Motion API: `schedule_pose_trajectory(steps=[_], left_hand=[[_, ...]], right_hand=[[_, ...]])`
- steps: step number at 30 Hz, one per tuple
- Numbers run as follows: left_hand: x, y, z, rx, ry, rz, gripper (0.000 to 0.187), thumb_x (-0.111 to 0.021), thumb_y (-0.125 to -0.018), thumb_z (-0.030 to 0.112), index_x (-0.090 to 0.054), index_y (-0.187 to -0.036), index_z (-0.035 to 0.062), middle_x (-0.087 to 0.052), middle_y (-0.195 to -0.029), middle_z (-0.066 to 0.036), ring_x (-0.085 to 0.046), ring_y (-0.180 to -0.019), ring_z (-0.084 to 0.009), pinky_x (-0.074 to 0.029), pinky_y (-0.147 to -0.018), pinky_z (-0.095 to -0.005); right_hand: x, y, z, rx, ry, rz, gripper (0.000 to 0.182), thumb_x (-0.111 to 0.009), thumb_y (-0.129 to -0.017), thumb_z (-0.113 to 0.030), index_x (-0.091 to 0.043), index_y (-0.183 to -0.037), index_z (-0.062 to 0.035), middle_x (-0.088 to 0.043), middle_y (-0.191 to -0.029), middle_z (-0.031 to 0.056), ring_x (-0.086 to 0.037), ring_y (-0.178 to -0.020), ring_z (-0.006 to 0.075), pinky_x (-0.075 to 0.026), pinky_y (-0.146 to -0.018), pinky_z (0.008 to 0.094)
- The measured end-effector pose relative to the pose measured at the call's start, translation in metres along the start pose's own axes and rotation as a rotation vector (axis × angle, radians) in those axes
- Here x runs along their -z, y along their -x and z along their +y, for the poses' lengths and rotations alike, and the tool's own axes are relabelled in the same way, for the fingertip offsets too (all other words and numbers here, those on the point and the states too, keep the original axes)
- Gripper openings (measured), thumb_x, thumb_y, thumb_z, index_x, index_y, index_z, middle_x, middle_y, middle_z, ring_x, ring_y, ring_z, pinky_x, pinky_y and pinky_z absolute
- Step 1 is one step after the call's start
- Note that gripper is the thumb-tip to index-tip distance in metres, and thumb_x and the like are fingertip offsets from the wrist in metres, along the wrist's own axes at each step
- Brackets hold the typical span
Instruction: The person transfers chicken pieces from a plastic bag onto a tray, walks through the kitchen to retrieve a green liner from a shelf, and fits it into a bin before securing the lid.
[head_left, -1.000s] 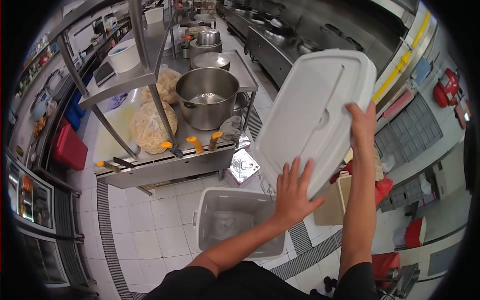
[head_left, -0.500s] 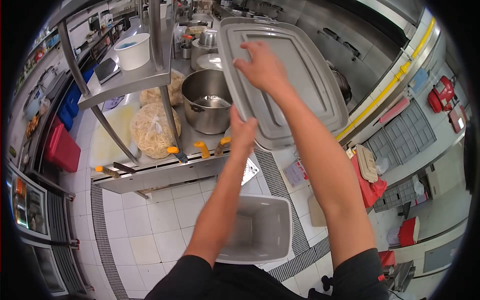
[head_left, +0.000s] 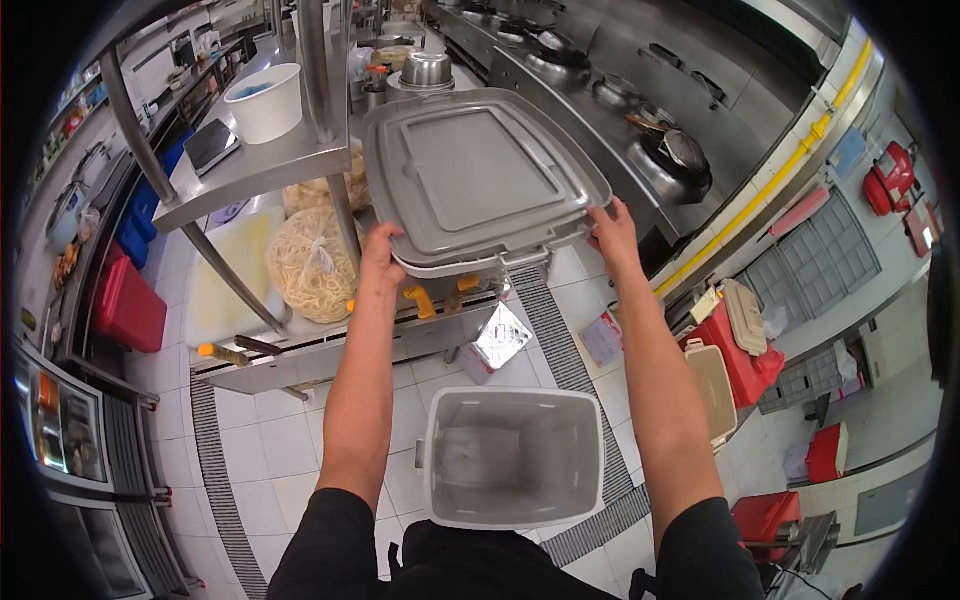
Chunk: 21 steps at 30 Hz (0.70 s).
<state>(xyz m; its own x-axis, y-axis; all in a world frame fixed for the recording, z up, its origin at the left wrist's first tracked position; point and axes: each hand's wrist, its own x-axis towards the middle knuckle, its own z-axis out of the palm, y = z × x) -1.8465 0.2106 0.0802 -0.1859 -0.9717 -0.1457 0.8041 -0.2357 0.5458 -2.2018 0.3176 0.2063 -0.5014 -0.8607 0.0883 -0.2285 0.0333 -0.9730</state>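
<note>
A grey plastic lid (head_left: 485,170) is held out in front of me over the end of the steel counter, tilted so its broad face shows. My left hand (head_left: 381,257) grips its near left corner, fingers partly hidden at the edge. At the near right corner, my right hand (head_left: 613,235) is closed on the rim. Below, between my forearms, a grey rectangular bin (head_left: 515,458) stands uncovered on the tiled floor, its inside visible and bare.
Left of the lid, a bag of noodles (head_left: 312,265) lies on the counter beneath a steel shelf (head_left: 250,170) bearing a white tub (head_left: 264,103). Woks (head_left: 668,165) line the stove at right. A shiny square tin (head_left: 501,338) and a beige container (head_left: 712,392) are beyond the bin.
The lid has swung from steeply tilted to flatter and moved left, now covering the big pot. My right hand has gone from above its face to its right corner.
</note>
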Motion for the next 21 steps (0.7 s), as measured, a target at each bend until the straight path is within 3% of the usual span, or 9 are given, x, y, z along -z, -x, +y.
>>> schedule_pose_trajectory(steps=[4,6,10,11,12,14,15,18,21], left_hand=[[0.022,-0.004,0.005,-0.051,0.010,0.044,0.036,-0.055,-0.078,0.004,-0.052,-0.113,0.0022,-0.056,-0.112,-0.014,-0.058,-0.104,-0.0311,-0.052,-0.087,-0.0441],[0.010,0.006,0.005,-0.064,0.009,0.087,0.039,-0.058,-0.082,0.011,-0.051,-0.119,0.0032,-0.056,-0.116,-0.014,-0.058,-0.105,-0.0308,-0.053,-0.087,-0.0438],[-0.020,0.046,-0.003,-0.121,-0.086,0.237,0.054,-0.062,-0.089,0.033,-0.046,-0.133,0.0070,-0.055,-0.125,-0.014,-0.058,-0.109,-0.0289,-0.053,-0.084,-0.0449],[-0.030,0.060,-0.007,-0.118,-0.091,0.238,0.054,-0.062,-0.089,0.033,-0.046,-0.133,0.0070,-0.055,-0.125,-0.014,-0.058,-0.109,-0.0289,-0.053,-0.084,-0.0449],[-0.040,0.076,-0.012,-0.126,-0.202,0.328,0.051,-0.062,-0.089,0.037,-0.049,-0.129,0.0090,-0.058,-0.120,-0.012,-0.060,-0.106,-0.0283,-0.053,-0.083,-0.0459],[-0.045,0.087,-0.018,-0.127,-0.317,0.424,0.048,-0.062,-0.088,0.041,-0.052,-0.124,0.0109,-0.060,-0.115,-0.011,-0.061,-0.103,-0.0278,-0.053,-0.082,-0.0469],[-0.044,0.088,-0.020,-0.128,-0.297,0.398,0.048,-0.062,-0.088,0.042,-0.051,-0.124,0.0125,-0.058,-0.117,-0.011,-0.059,-0.104,-0.0279,-0.052,-0.081,-0.0475],[-0.042,0.084,-0.018,-0.133,-0.292,0.386,0.049,-0.061,-0.088,0.040,-0.047,-0.126,0.0125,-0.053,-0.121,-0.010,-0.056,-0.107,-0.0288,-0.052,-0.080,-0.0495],[-0.046,0.080,-0.012,-0.170,-0.310,0.418,0.052,-0.062,-0.084,0.031,-0.044,-0.128,0.0085,-0.051,-0.122,-0.011,-0.058,-0.104,-0.0284,-0.054,-0.074,-0.0445]], right_hand=[[-0.039,-0.004,0.011,-0.003,-0.037,-0.060,0.073,-0.069,-0.083,-0.026,-0.034,-0.145,-0.0080,-0.062,-0.107,0.0062,-0.056,-0.081,0.0143,-0.047,-0.059,0.0296],[-0.048,0.006,0.017,-0.134,-0.067,-0.120,0.067,-0.067,-0.086,-0.031,-0.035,-0.143,-0.0205,-0.056,-0.123,0.0003,-0.054,-0.106,0.0162,-0.047,-0.079,0.0373],[-0.059,-0.006,0.054,-0.174,0.001,-0.215,0.065,-0.068,-0.085,-0.031,-0.037,-0.141,-0.0220,-0.054,-0.125,-0.0001,-0.054,-0.107,0.0175,-0.046,-0.079,0.0382],[-0.064,-0.026,0.081,-0.040,0.041,-0.173,0.069,-0.071,-0.082,-0.034,-0.039,-0.140,-0.0153,-0.050,-0.126,0.0057,-0.054,-0.107,0.0188,-0.050,-0.072,0.0367],[-0.066,-0.023,0.078,-0.050,0.039,-0.172,0.069,-0.071,-0.082,-0.034,-0.039,-0.140,-0.0153,-0.050,-0.126,0.0057,-0.054,-0.107,0.0188,-0.050,-0.072,0.0367],[-0.073,-0.011,0.062,0.004,0.236,0.069,0.071,-0.076,-0.077,-0.036,-0.048,-0.134,-0.0038,-0.044,-0.134,0.0223,-0.048,-0.122,0.0354,-0.038,-0.104,0.0373],[-0.073,-0.011,0.065,0.007,0.279,0.094,0.077,-0.075,-0.076,-0.044,-0.045,-0.136,-0.0045,-0.034,-0.139,0.0269,-0.044,-0.126,0.0385,-0.038,-0.104,0.0394],[-0.072,-0.011,0.075,-0.031,0.210,0.077,0.081,-0.071,-0.078,-0.049,-0.041,-0.139,-0.0059,-0.037,-0.137,0.0268,-0.045,-0.125,0.0386,-0.038,-0.104,0.0399],[-0.067,-0.011,0.079,-0.069,0.156,0.074,0.083,-0.069,-0.079,-0.052,-0.039,-0.142,-0.0071,-0.039,-0.136,0.0273,-0.045,-0.125,0.0388,-0.038,-0.104,0.0402]])
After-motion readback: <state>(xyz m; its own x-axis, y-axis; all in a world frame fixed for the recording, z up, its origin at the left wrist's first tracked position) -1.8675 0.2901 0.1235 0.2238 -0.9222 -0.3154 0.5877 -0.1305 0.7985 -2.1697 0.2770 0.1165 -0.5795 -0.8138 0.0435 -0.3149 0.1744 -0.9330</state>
